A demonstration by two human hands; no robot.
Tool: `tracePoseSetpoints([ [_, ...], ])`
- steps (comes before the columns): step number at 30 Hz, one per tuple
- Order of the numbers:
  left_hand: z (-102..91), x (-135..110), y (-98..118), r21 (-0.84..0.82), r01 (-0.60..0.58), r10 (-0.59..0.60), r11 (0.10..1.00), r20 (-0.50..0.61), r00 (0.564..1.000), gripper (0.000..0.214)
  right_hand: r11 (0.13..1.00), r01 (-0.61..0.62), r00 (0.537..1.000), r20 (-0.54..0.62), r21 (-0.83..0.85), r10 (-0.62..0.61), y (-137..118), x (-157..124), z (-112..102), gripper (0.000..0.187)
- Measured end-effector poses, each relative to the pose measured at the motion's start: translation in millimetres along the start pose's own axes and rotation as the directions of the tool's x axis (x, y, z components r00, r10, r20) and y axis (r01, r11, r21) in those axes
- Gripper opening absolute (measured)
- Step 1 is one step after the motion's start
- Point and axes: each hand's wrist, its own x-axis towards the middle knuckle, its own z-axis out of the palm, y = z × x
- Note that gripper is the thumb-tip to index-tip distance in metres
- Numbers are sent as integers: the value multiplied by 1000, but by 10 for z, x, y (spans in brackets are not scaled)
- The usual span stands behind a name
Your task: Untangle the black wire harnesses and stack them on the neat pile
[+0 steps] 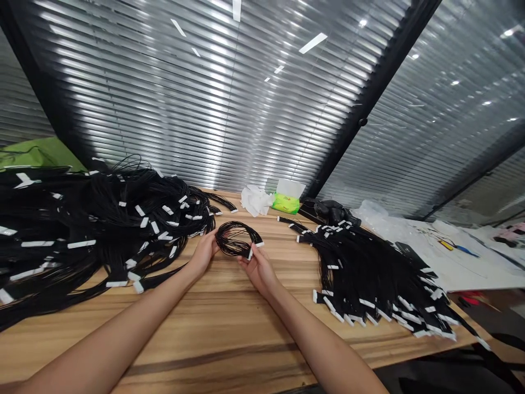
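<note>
Between my hands, above the wooden table, is a black wire harness (234, 224) bent round into a loop, its two white end connectors close together on the right. My right hand (257, 268) pinches the harness near those connectors. On the loop's opposite side, the fingers of my left hand (205, 250) are closed around the wires. A large tangled pile of similar black harnesses (110, 219) with white connectors lies to the left of my left hand. Right of my right hand, another heap of harnesses (365, 273) is spread more in line, many white ends toward the front edge.
The wooden table (213, 339) runs beneath everything. At its back are crumpled white tissue (256, 200) and a green tissue pack (286, 202). Blinds behind glass (197, 93) rise beyond. On a white surface (455, 268) at right lies a yellow-and-blue tool (457, 247).
</note>
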Motion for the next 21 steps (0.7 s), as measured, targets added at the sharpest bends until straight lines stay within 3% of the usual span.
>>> tracePoseSetpoints([
  [6, 22, -44, 79, -22, -102, 100, 995, -83, 992, 42, 1000, -11, 1000, 17, -11, 11, 48, -25, -10, 15],
  [13, 77, -65, 92, -47, -97, 96, 994, -8, 995, 44, 1000, -24, 1000, 7, 10, 24, 37, -23, -16, 14],
  [21, 48, -67, 142, -46, -181, 177, 982, -66, 982, 37, 999, -49, 999, 19, 15, 49, 17, -52, 29, 14],
])
